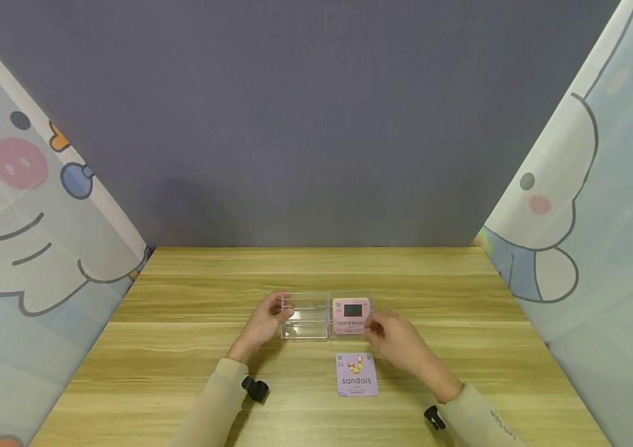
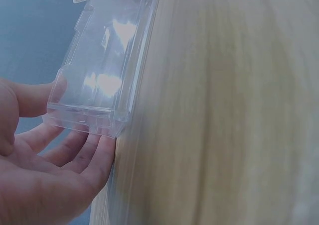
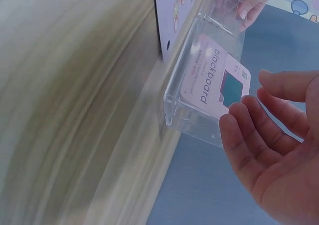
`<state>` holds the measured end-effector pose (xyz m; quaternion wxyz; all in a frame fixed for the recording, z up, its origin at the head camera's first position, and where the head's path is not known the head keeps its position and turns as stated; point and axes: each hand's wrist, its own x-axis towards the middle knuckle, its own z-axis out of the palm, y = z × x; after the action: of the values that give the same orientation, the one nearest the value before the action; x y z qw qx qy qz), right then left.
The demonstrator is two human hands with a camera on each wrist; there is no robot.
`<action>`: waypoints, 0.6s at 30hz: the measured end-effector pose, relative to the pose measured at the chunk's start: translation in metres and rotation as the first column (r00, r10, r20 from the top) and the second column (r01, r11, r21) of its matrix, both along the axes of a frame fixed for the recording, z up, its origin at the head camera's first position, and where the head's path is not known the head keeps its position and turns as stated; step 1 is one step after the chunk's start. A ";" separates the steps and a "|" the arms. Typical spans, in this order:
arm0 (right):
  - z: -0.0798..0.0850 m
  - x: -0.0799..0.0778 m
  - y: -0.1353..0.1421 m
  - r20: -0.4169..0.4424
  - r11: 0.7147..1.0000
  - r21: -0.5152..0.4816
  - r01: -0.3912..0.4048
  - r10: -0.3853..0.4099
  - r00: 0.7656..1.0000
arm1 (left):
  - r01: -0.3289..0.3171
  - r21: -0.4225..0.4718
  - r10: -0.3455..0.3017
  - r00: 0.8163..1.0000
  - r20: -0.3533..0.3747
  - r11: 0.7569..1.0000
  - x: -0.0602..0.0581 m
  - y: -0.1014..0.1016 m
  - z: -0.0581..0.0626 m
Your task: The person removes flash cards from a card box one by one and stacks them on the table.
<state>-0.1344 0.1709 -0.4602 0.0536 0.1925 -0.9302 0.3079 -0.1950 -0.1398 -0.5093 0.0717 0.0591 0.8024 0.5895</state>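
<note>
Plastic box [image 1: 305, 339] — clear, squared — holds a round-cornered pink card [image 1: 351, 315].

At lower centre, the left hand [image 1: 260, 321] pinches; the right hand [image 1: 398, 343] is loosely curled. Left forearm [image 1: 213, 406] and right forearm [image 1: 475, 416] slant inward from below.

The right hand [image 1: 397, 343] hid the last letter on the pink card [image 1: 351, 316] from the head view; the purple card's [image 1: 357, 374] smallest print was illegible.
</note>
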 end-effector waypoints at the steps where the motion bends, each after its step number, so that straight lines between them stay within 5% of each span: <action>1: 0.000 0.000 0.000 0.000 1.000 -0.003 0.002 -0.002 1.000 | 0.000 -0.001 0.000 1.000 -0.001 1.000 0.000 0.000 0.000; 18: -0.001 -0.011 0.002 -0.132 0.992 -0.117 0.049 -0.064 0.989 | -0.005 0.005 0.005 1.000 0.005 1.000 0.000 0.001 0.000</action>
<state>-0.1456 0.1733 -0.4609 0.1360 0.1831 -0.9106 0.3448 -0.1947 -0.1391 -0.5089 0.0718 0.0558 0.8010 0.5917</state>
